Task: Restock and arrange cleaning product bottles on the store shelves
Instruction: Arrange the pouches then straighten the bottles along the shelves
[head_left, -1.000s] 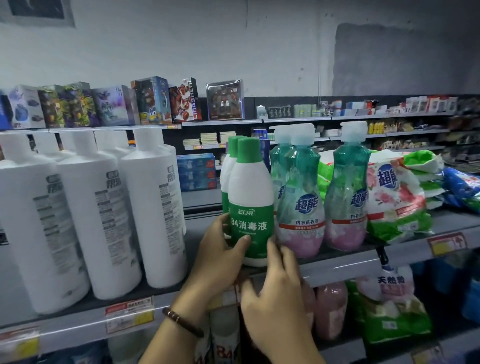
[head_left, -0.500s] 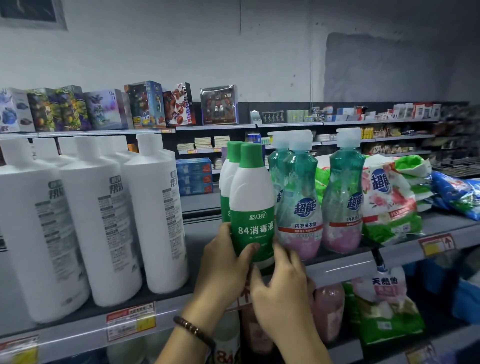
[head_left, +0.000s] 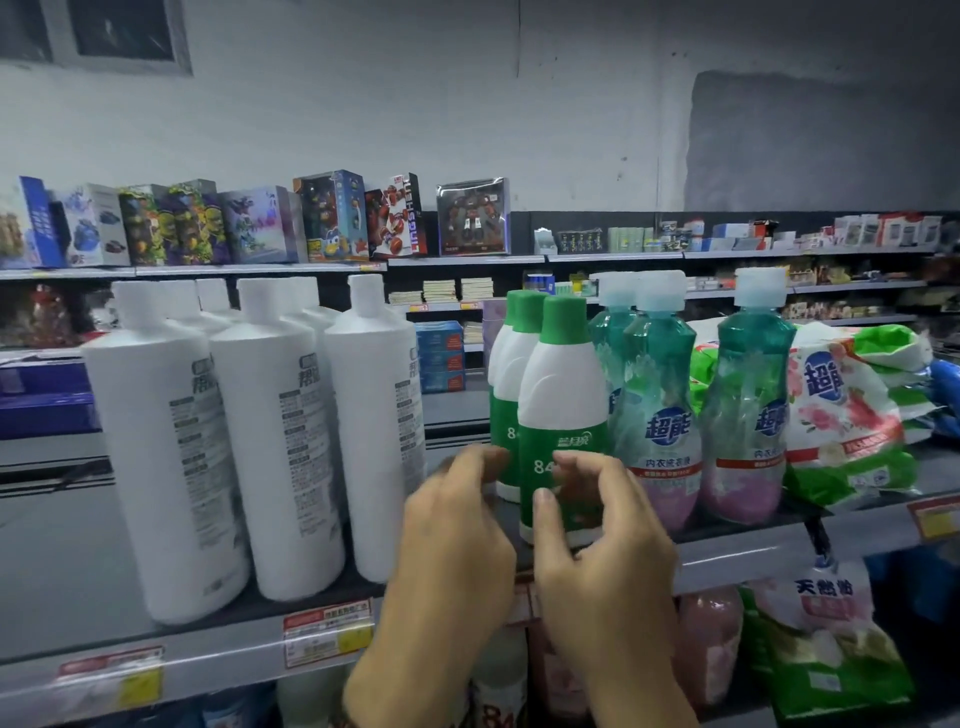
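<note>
if i bump it, the front bottle goes over

while both hands sit curled low in front of the front bottle (head_left: 563, 415), close together but not touching each other, blur hides whether any finger really grips it, so i cannot tell. left hand (head_left: 457, 535) is by its left flank, right hand (head_left: 608, 545) arches over the lower label. the front bottle stands upright near the shelf (head_left: 737, 553) lip. the rear bottle (head_left: 506, 384) is just behind it to the left. teal bottles (head_left: 660, 415) are just beside it on the right. white bottles (head_left: 374, 415) stand apart on the left, with a gap between.

risks, my guess:
- bottle is tall with a narrow base and close to the lip, so a stray knuckle could tip it forward off the shelf.
- a push too far right would knock the teal bottles, which look top-heavy and could go over in a row.
- a push back could shove the rear bottle askew and break the row.
- label may end up turned off front.
</note>
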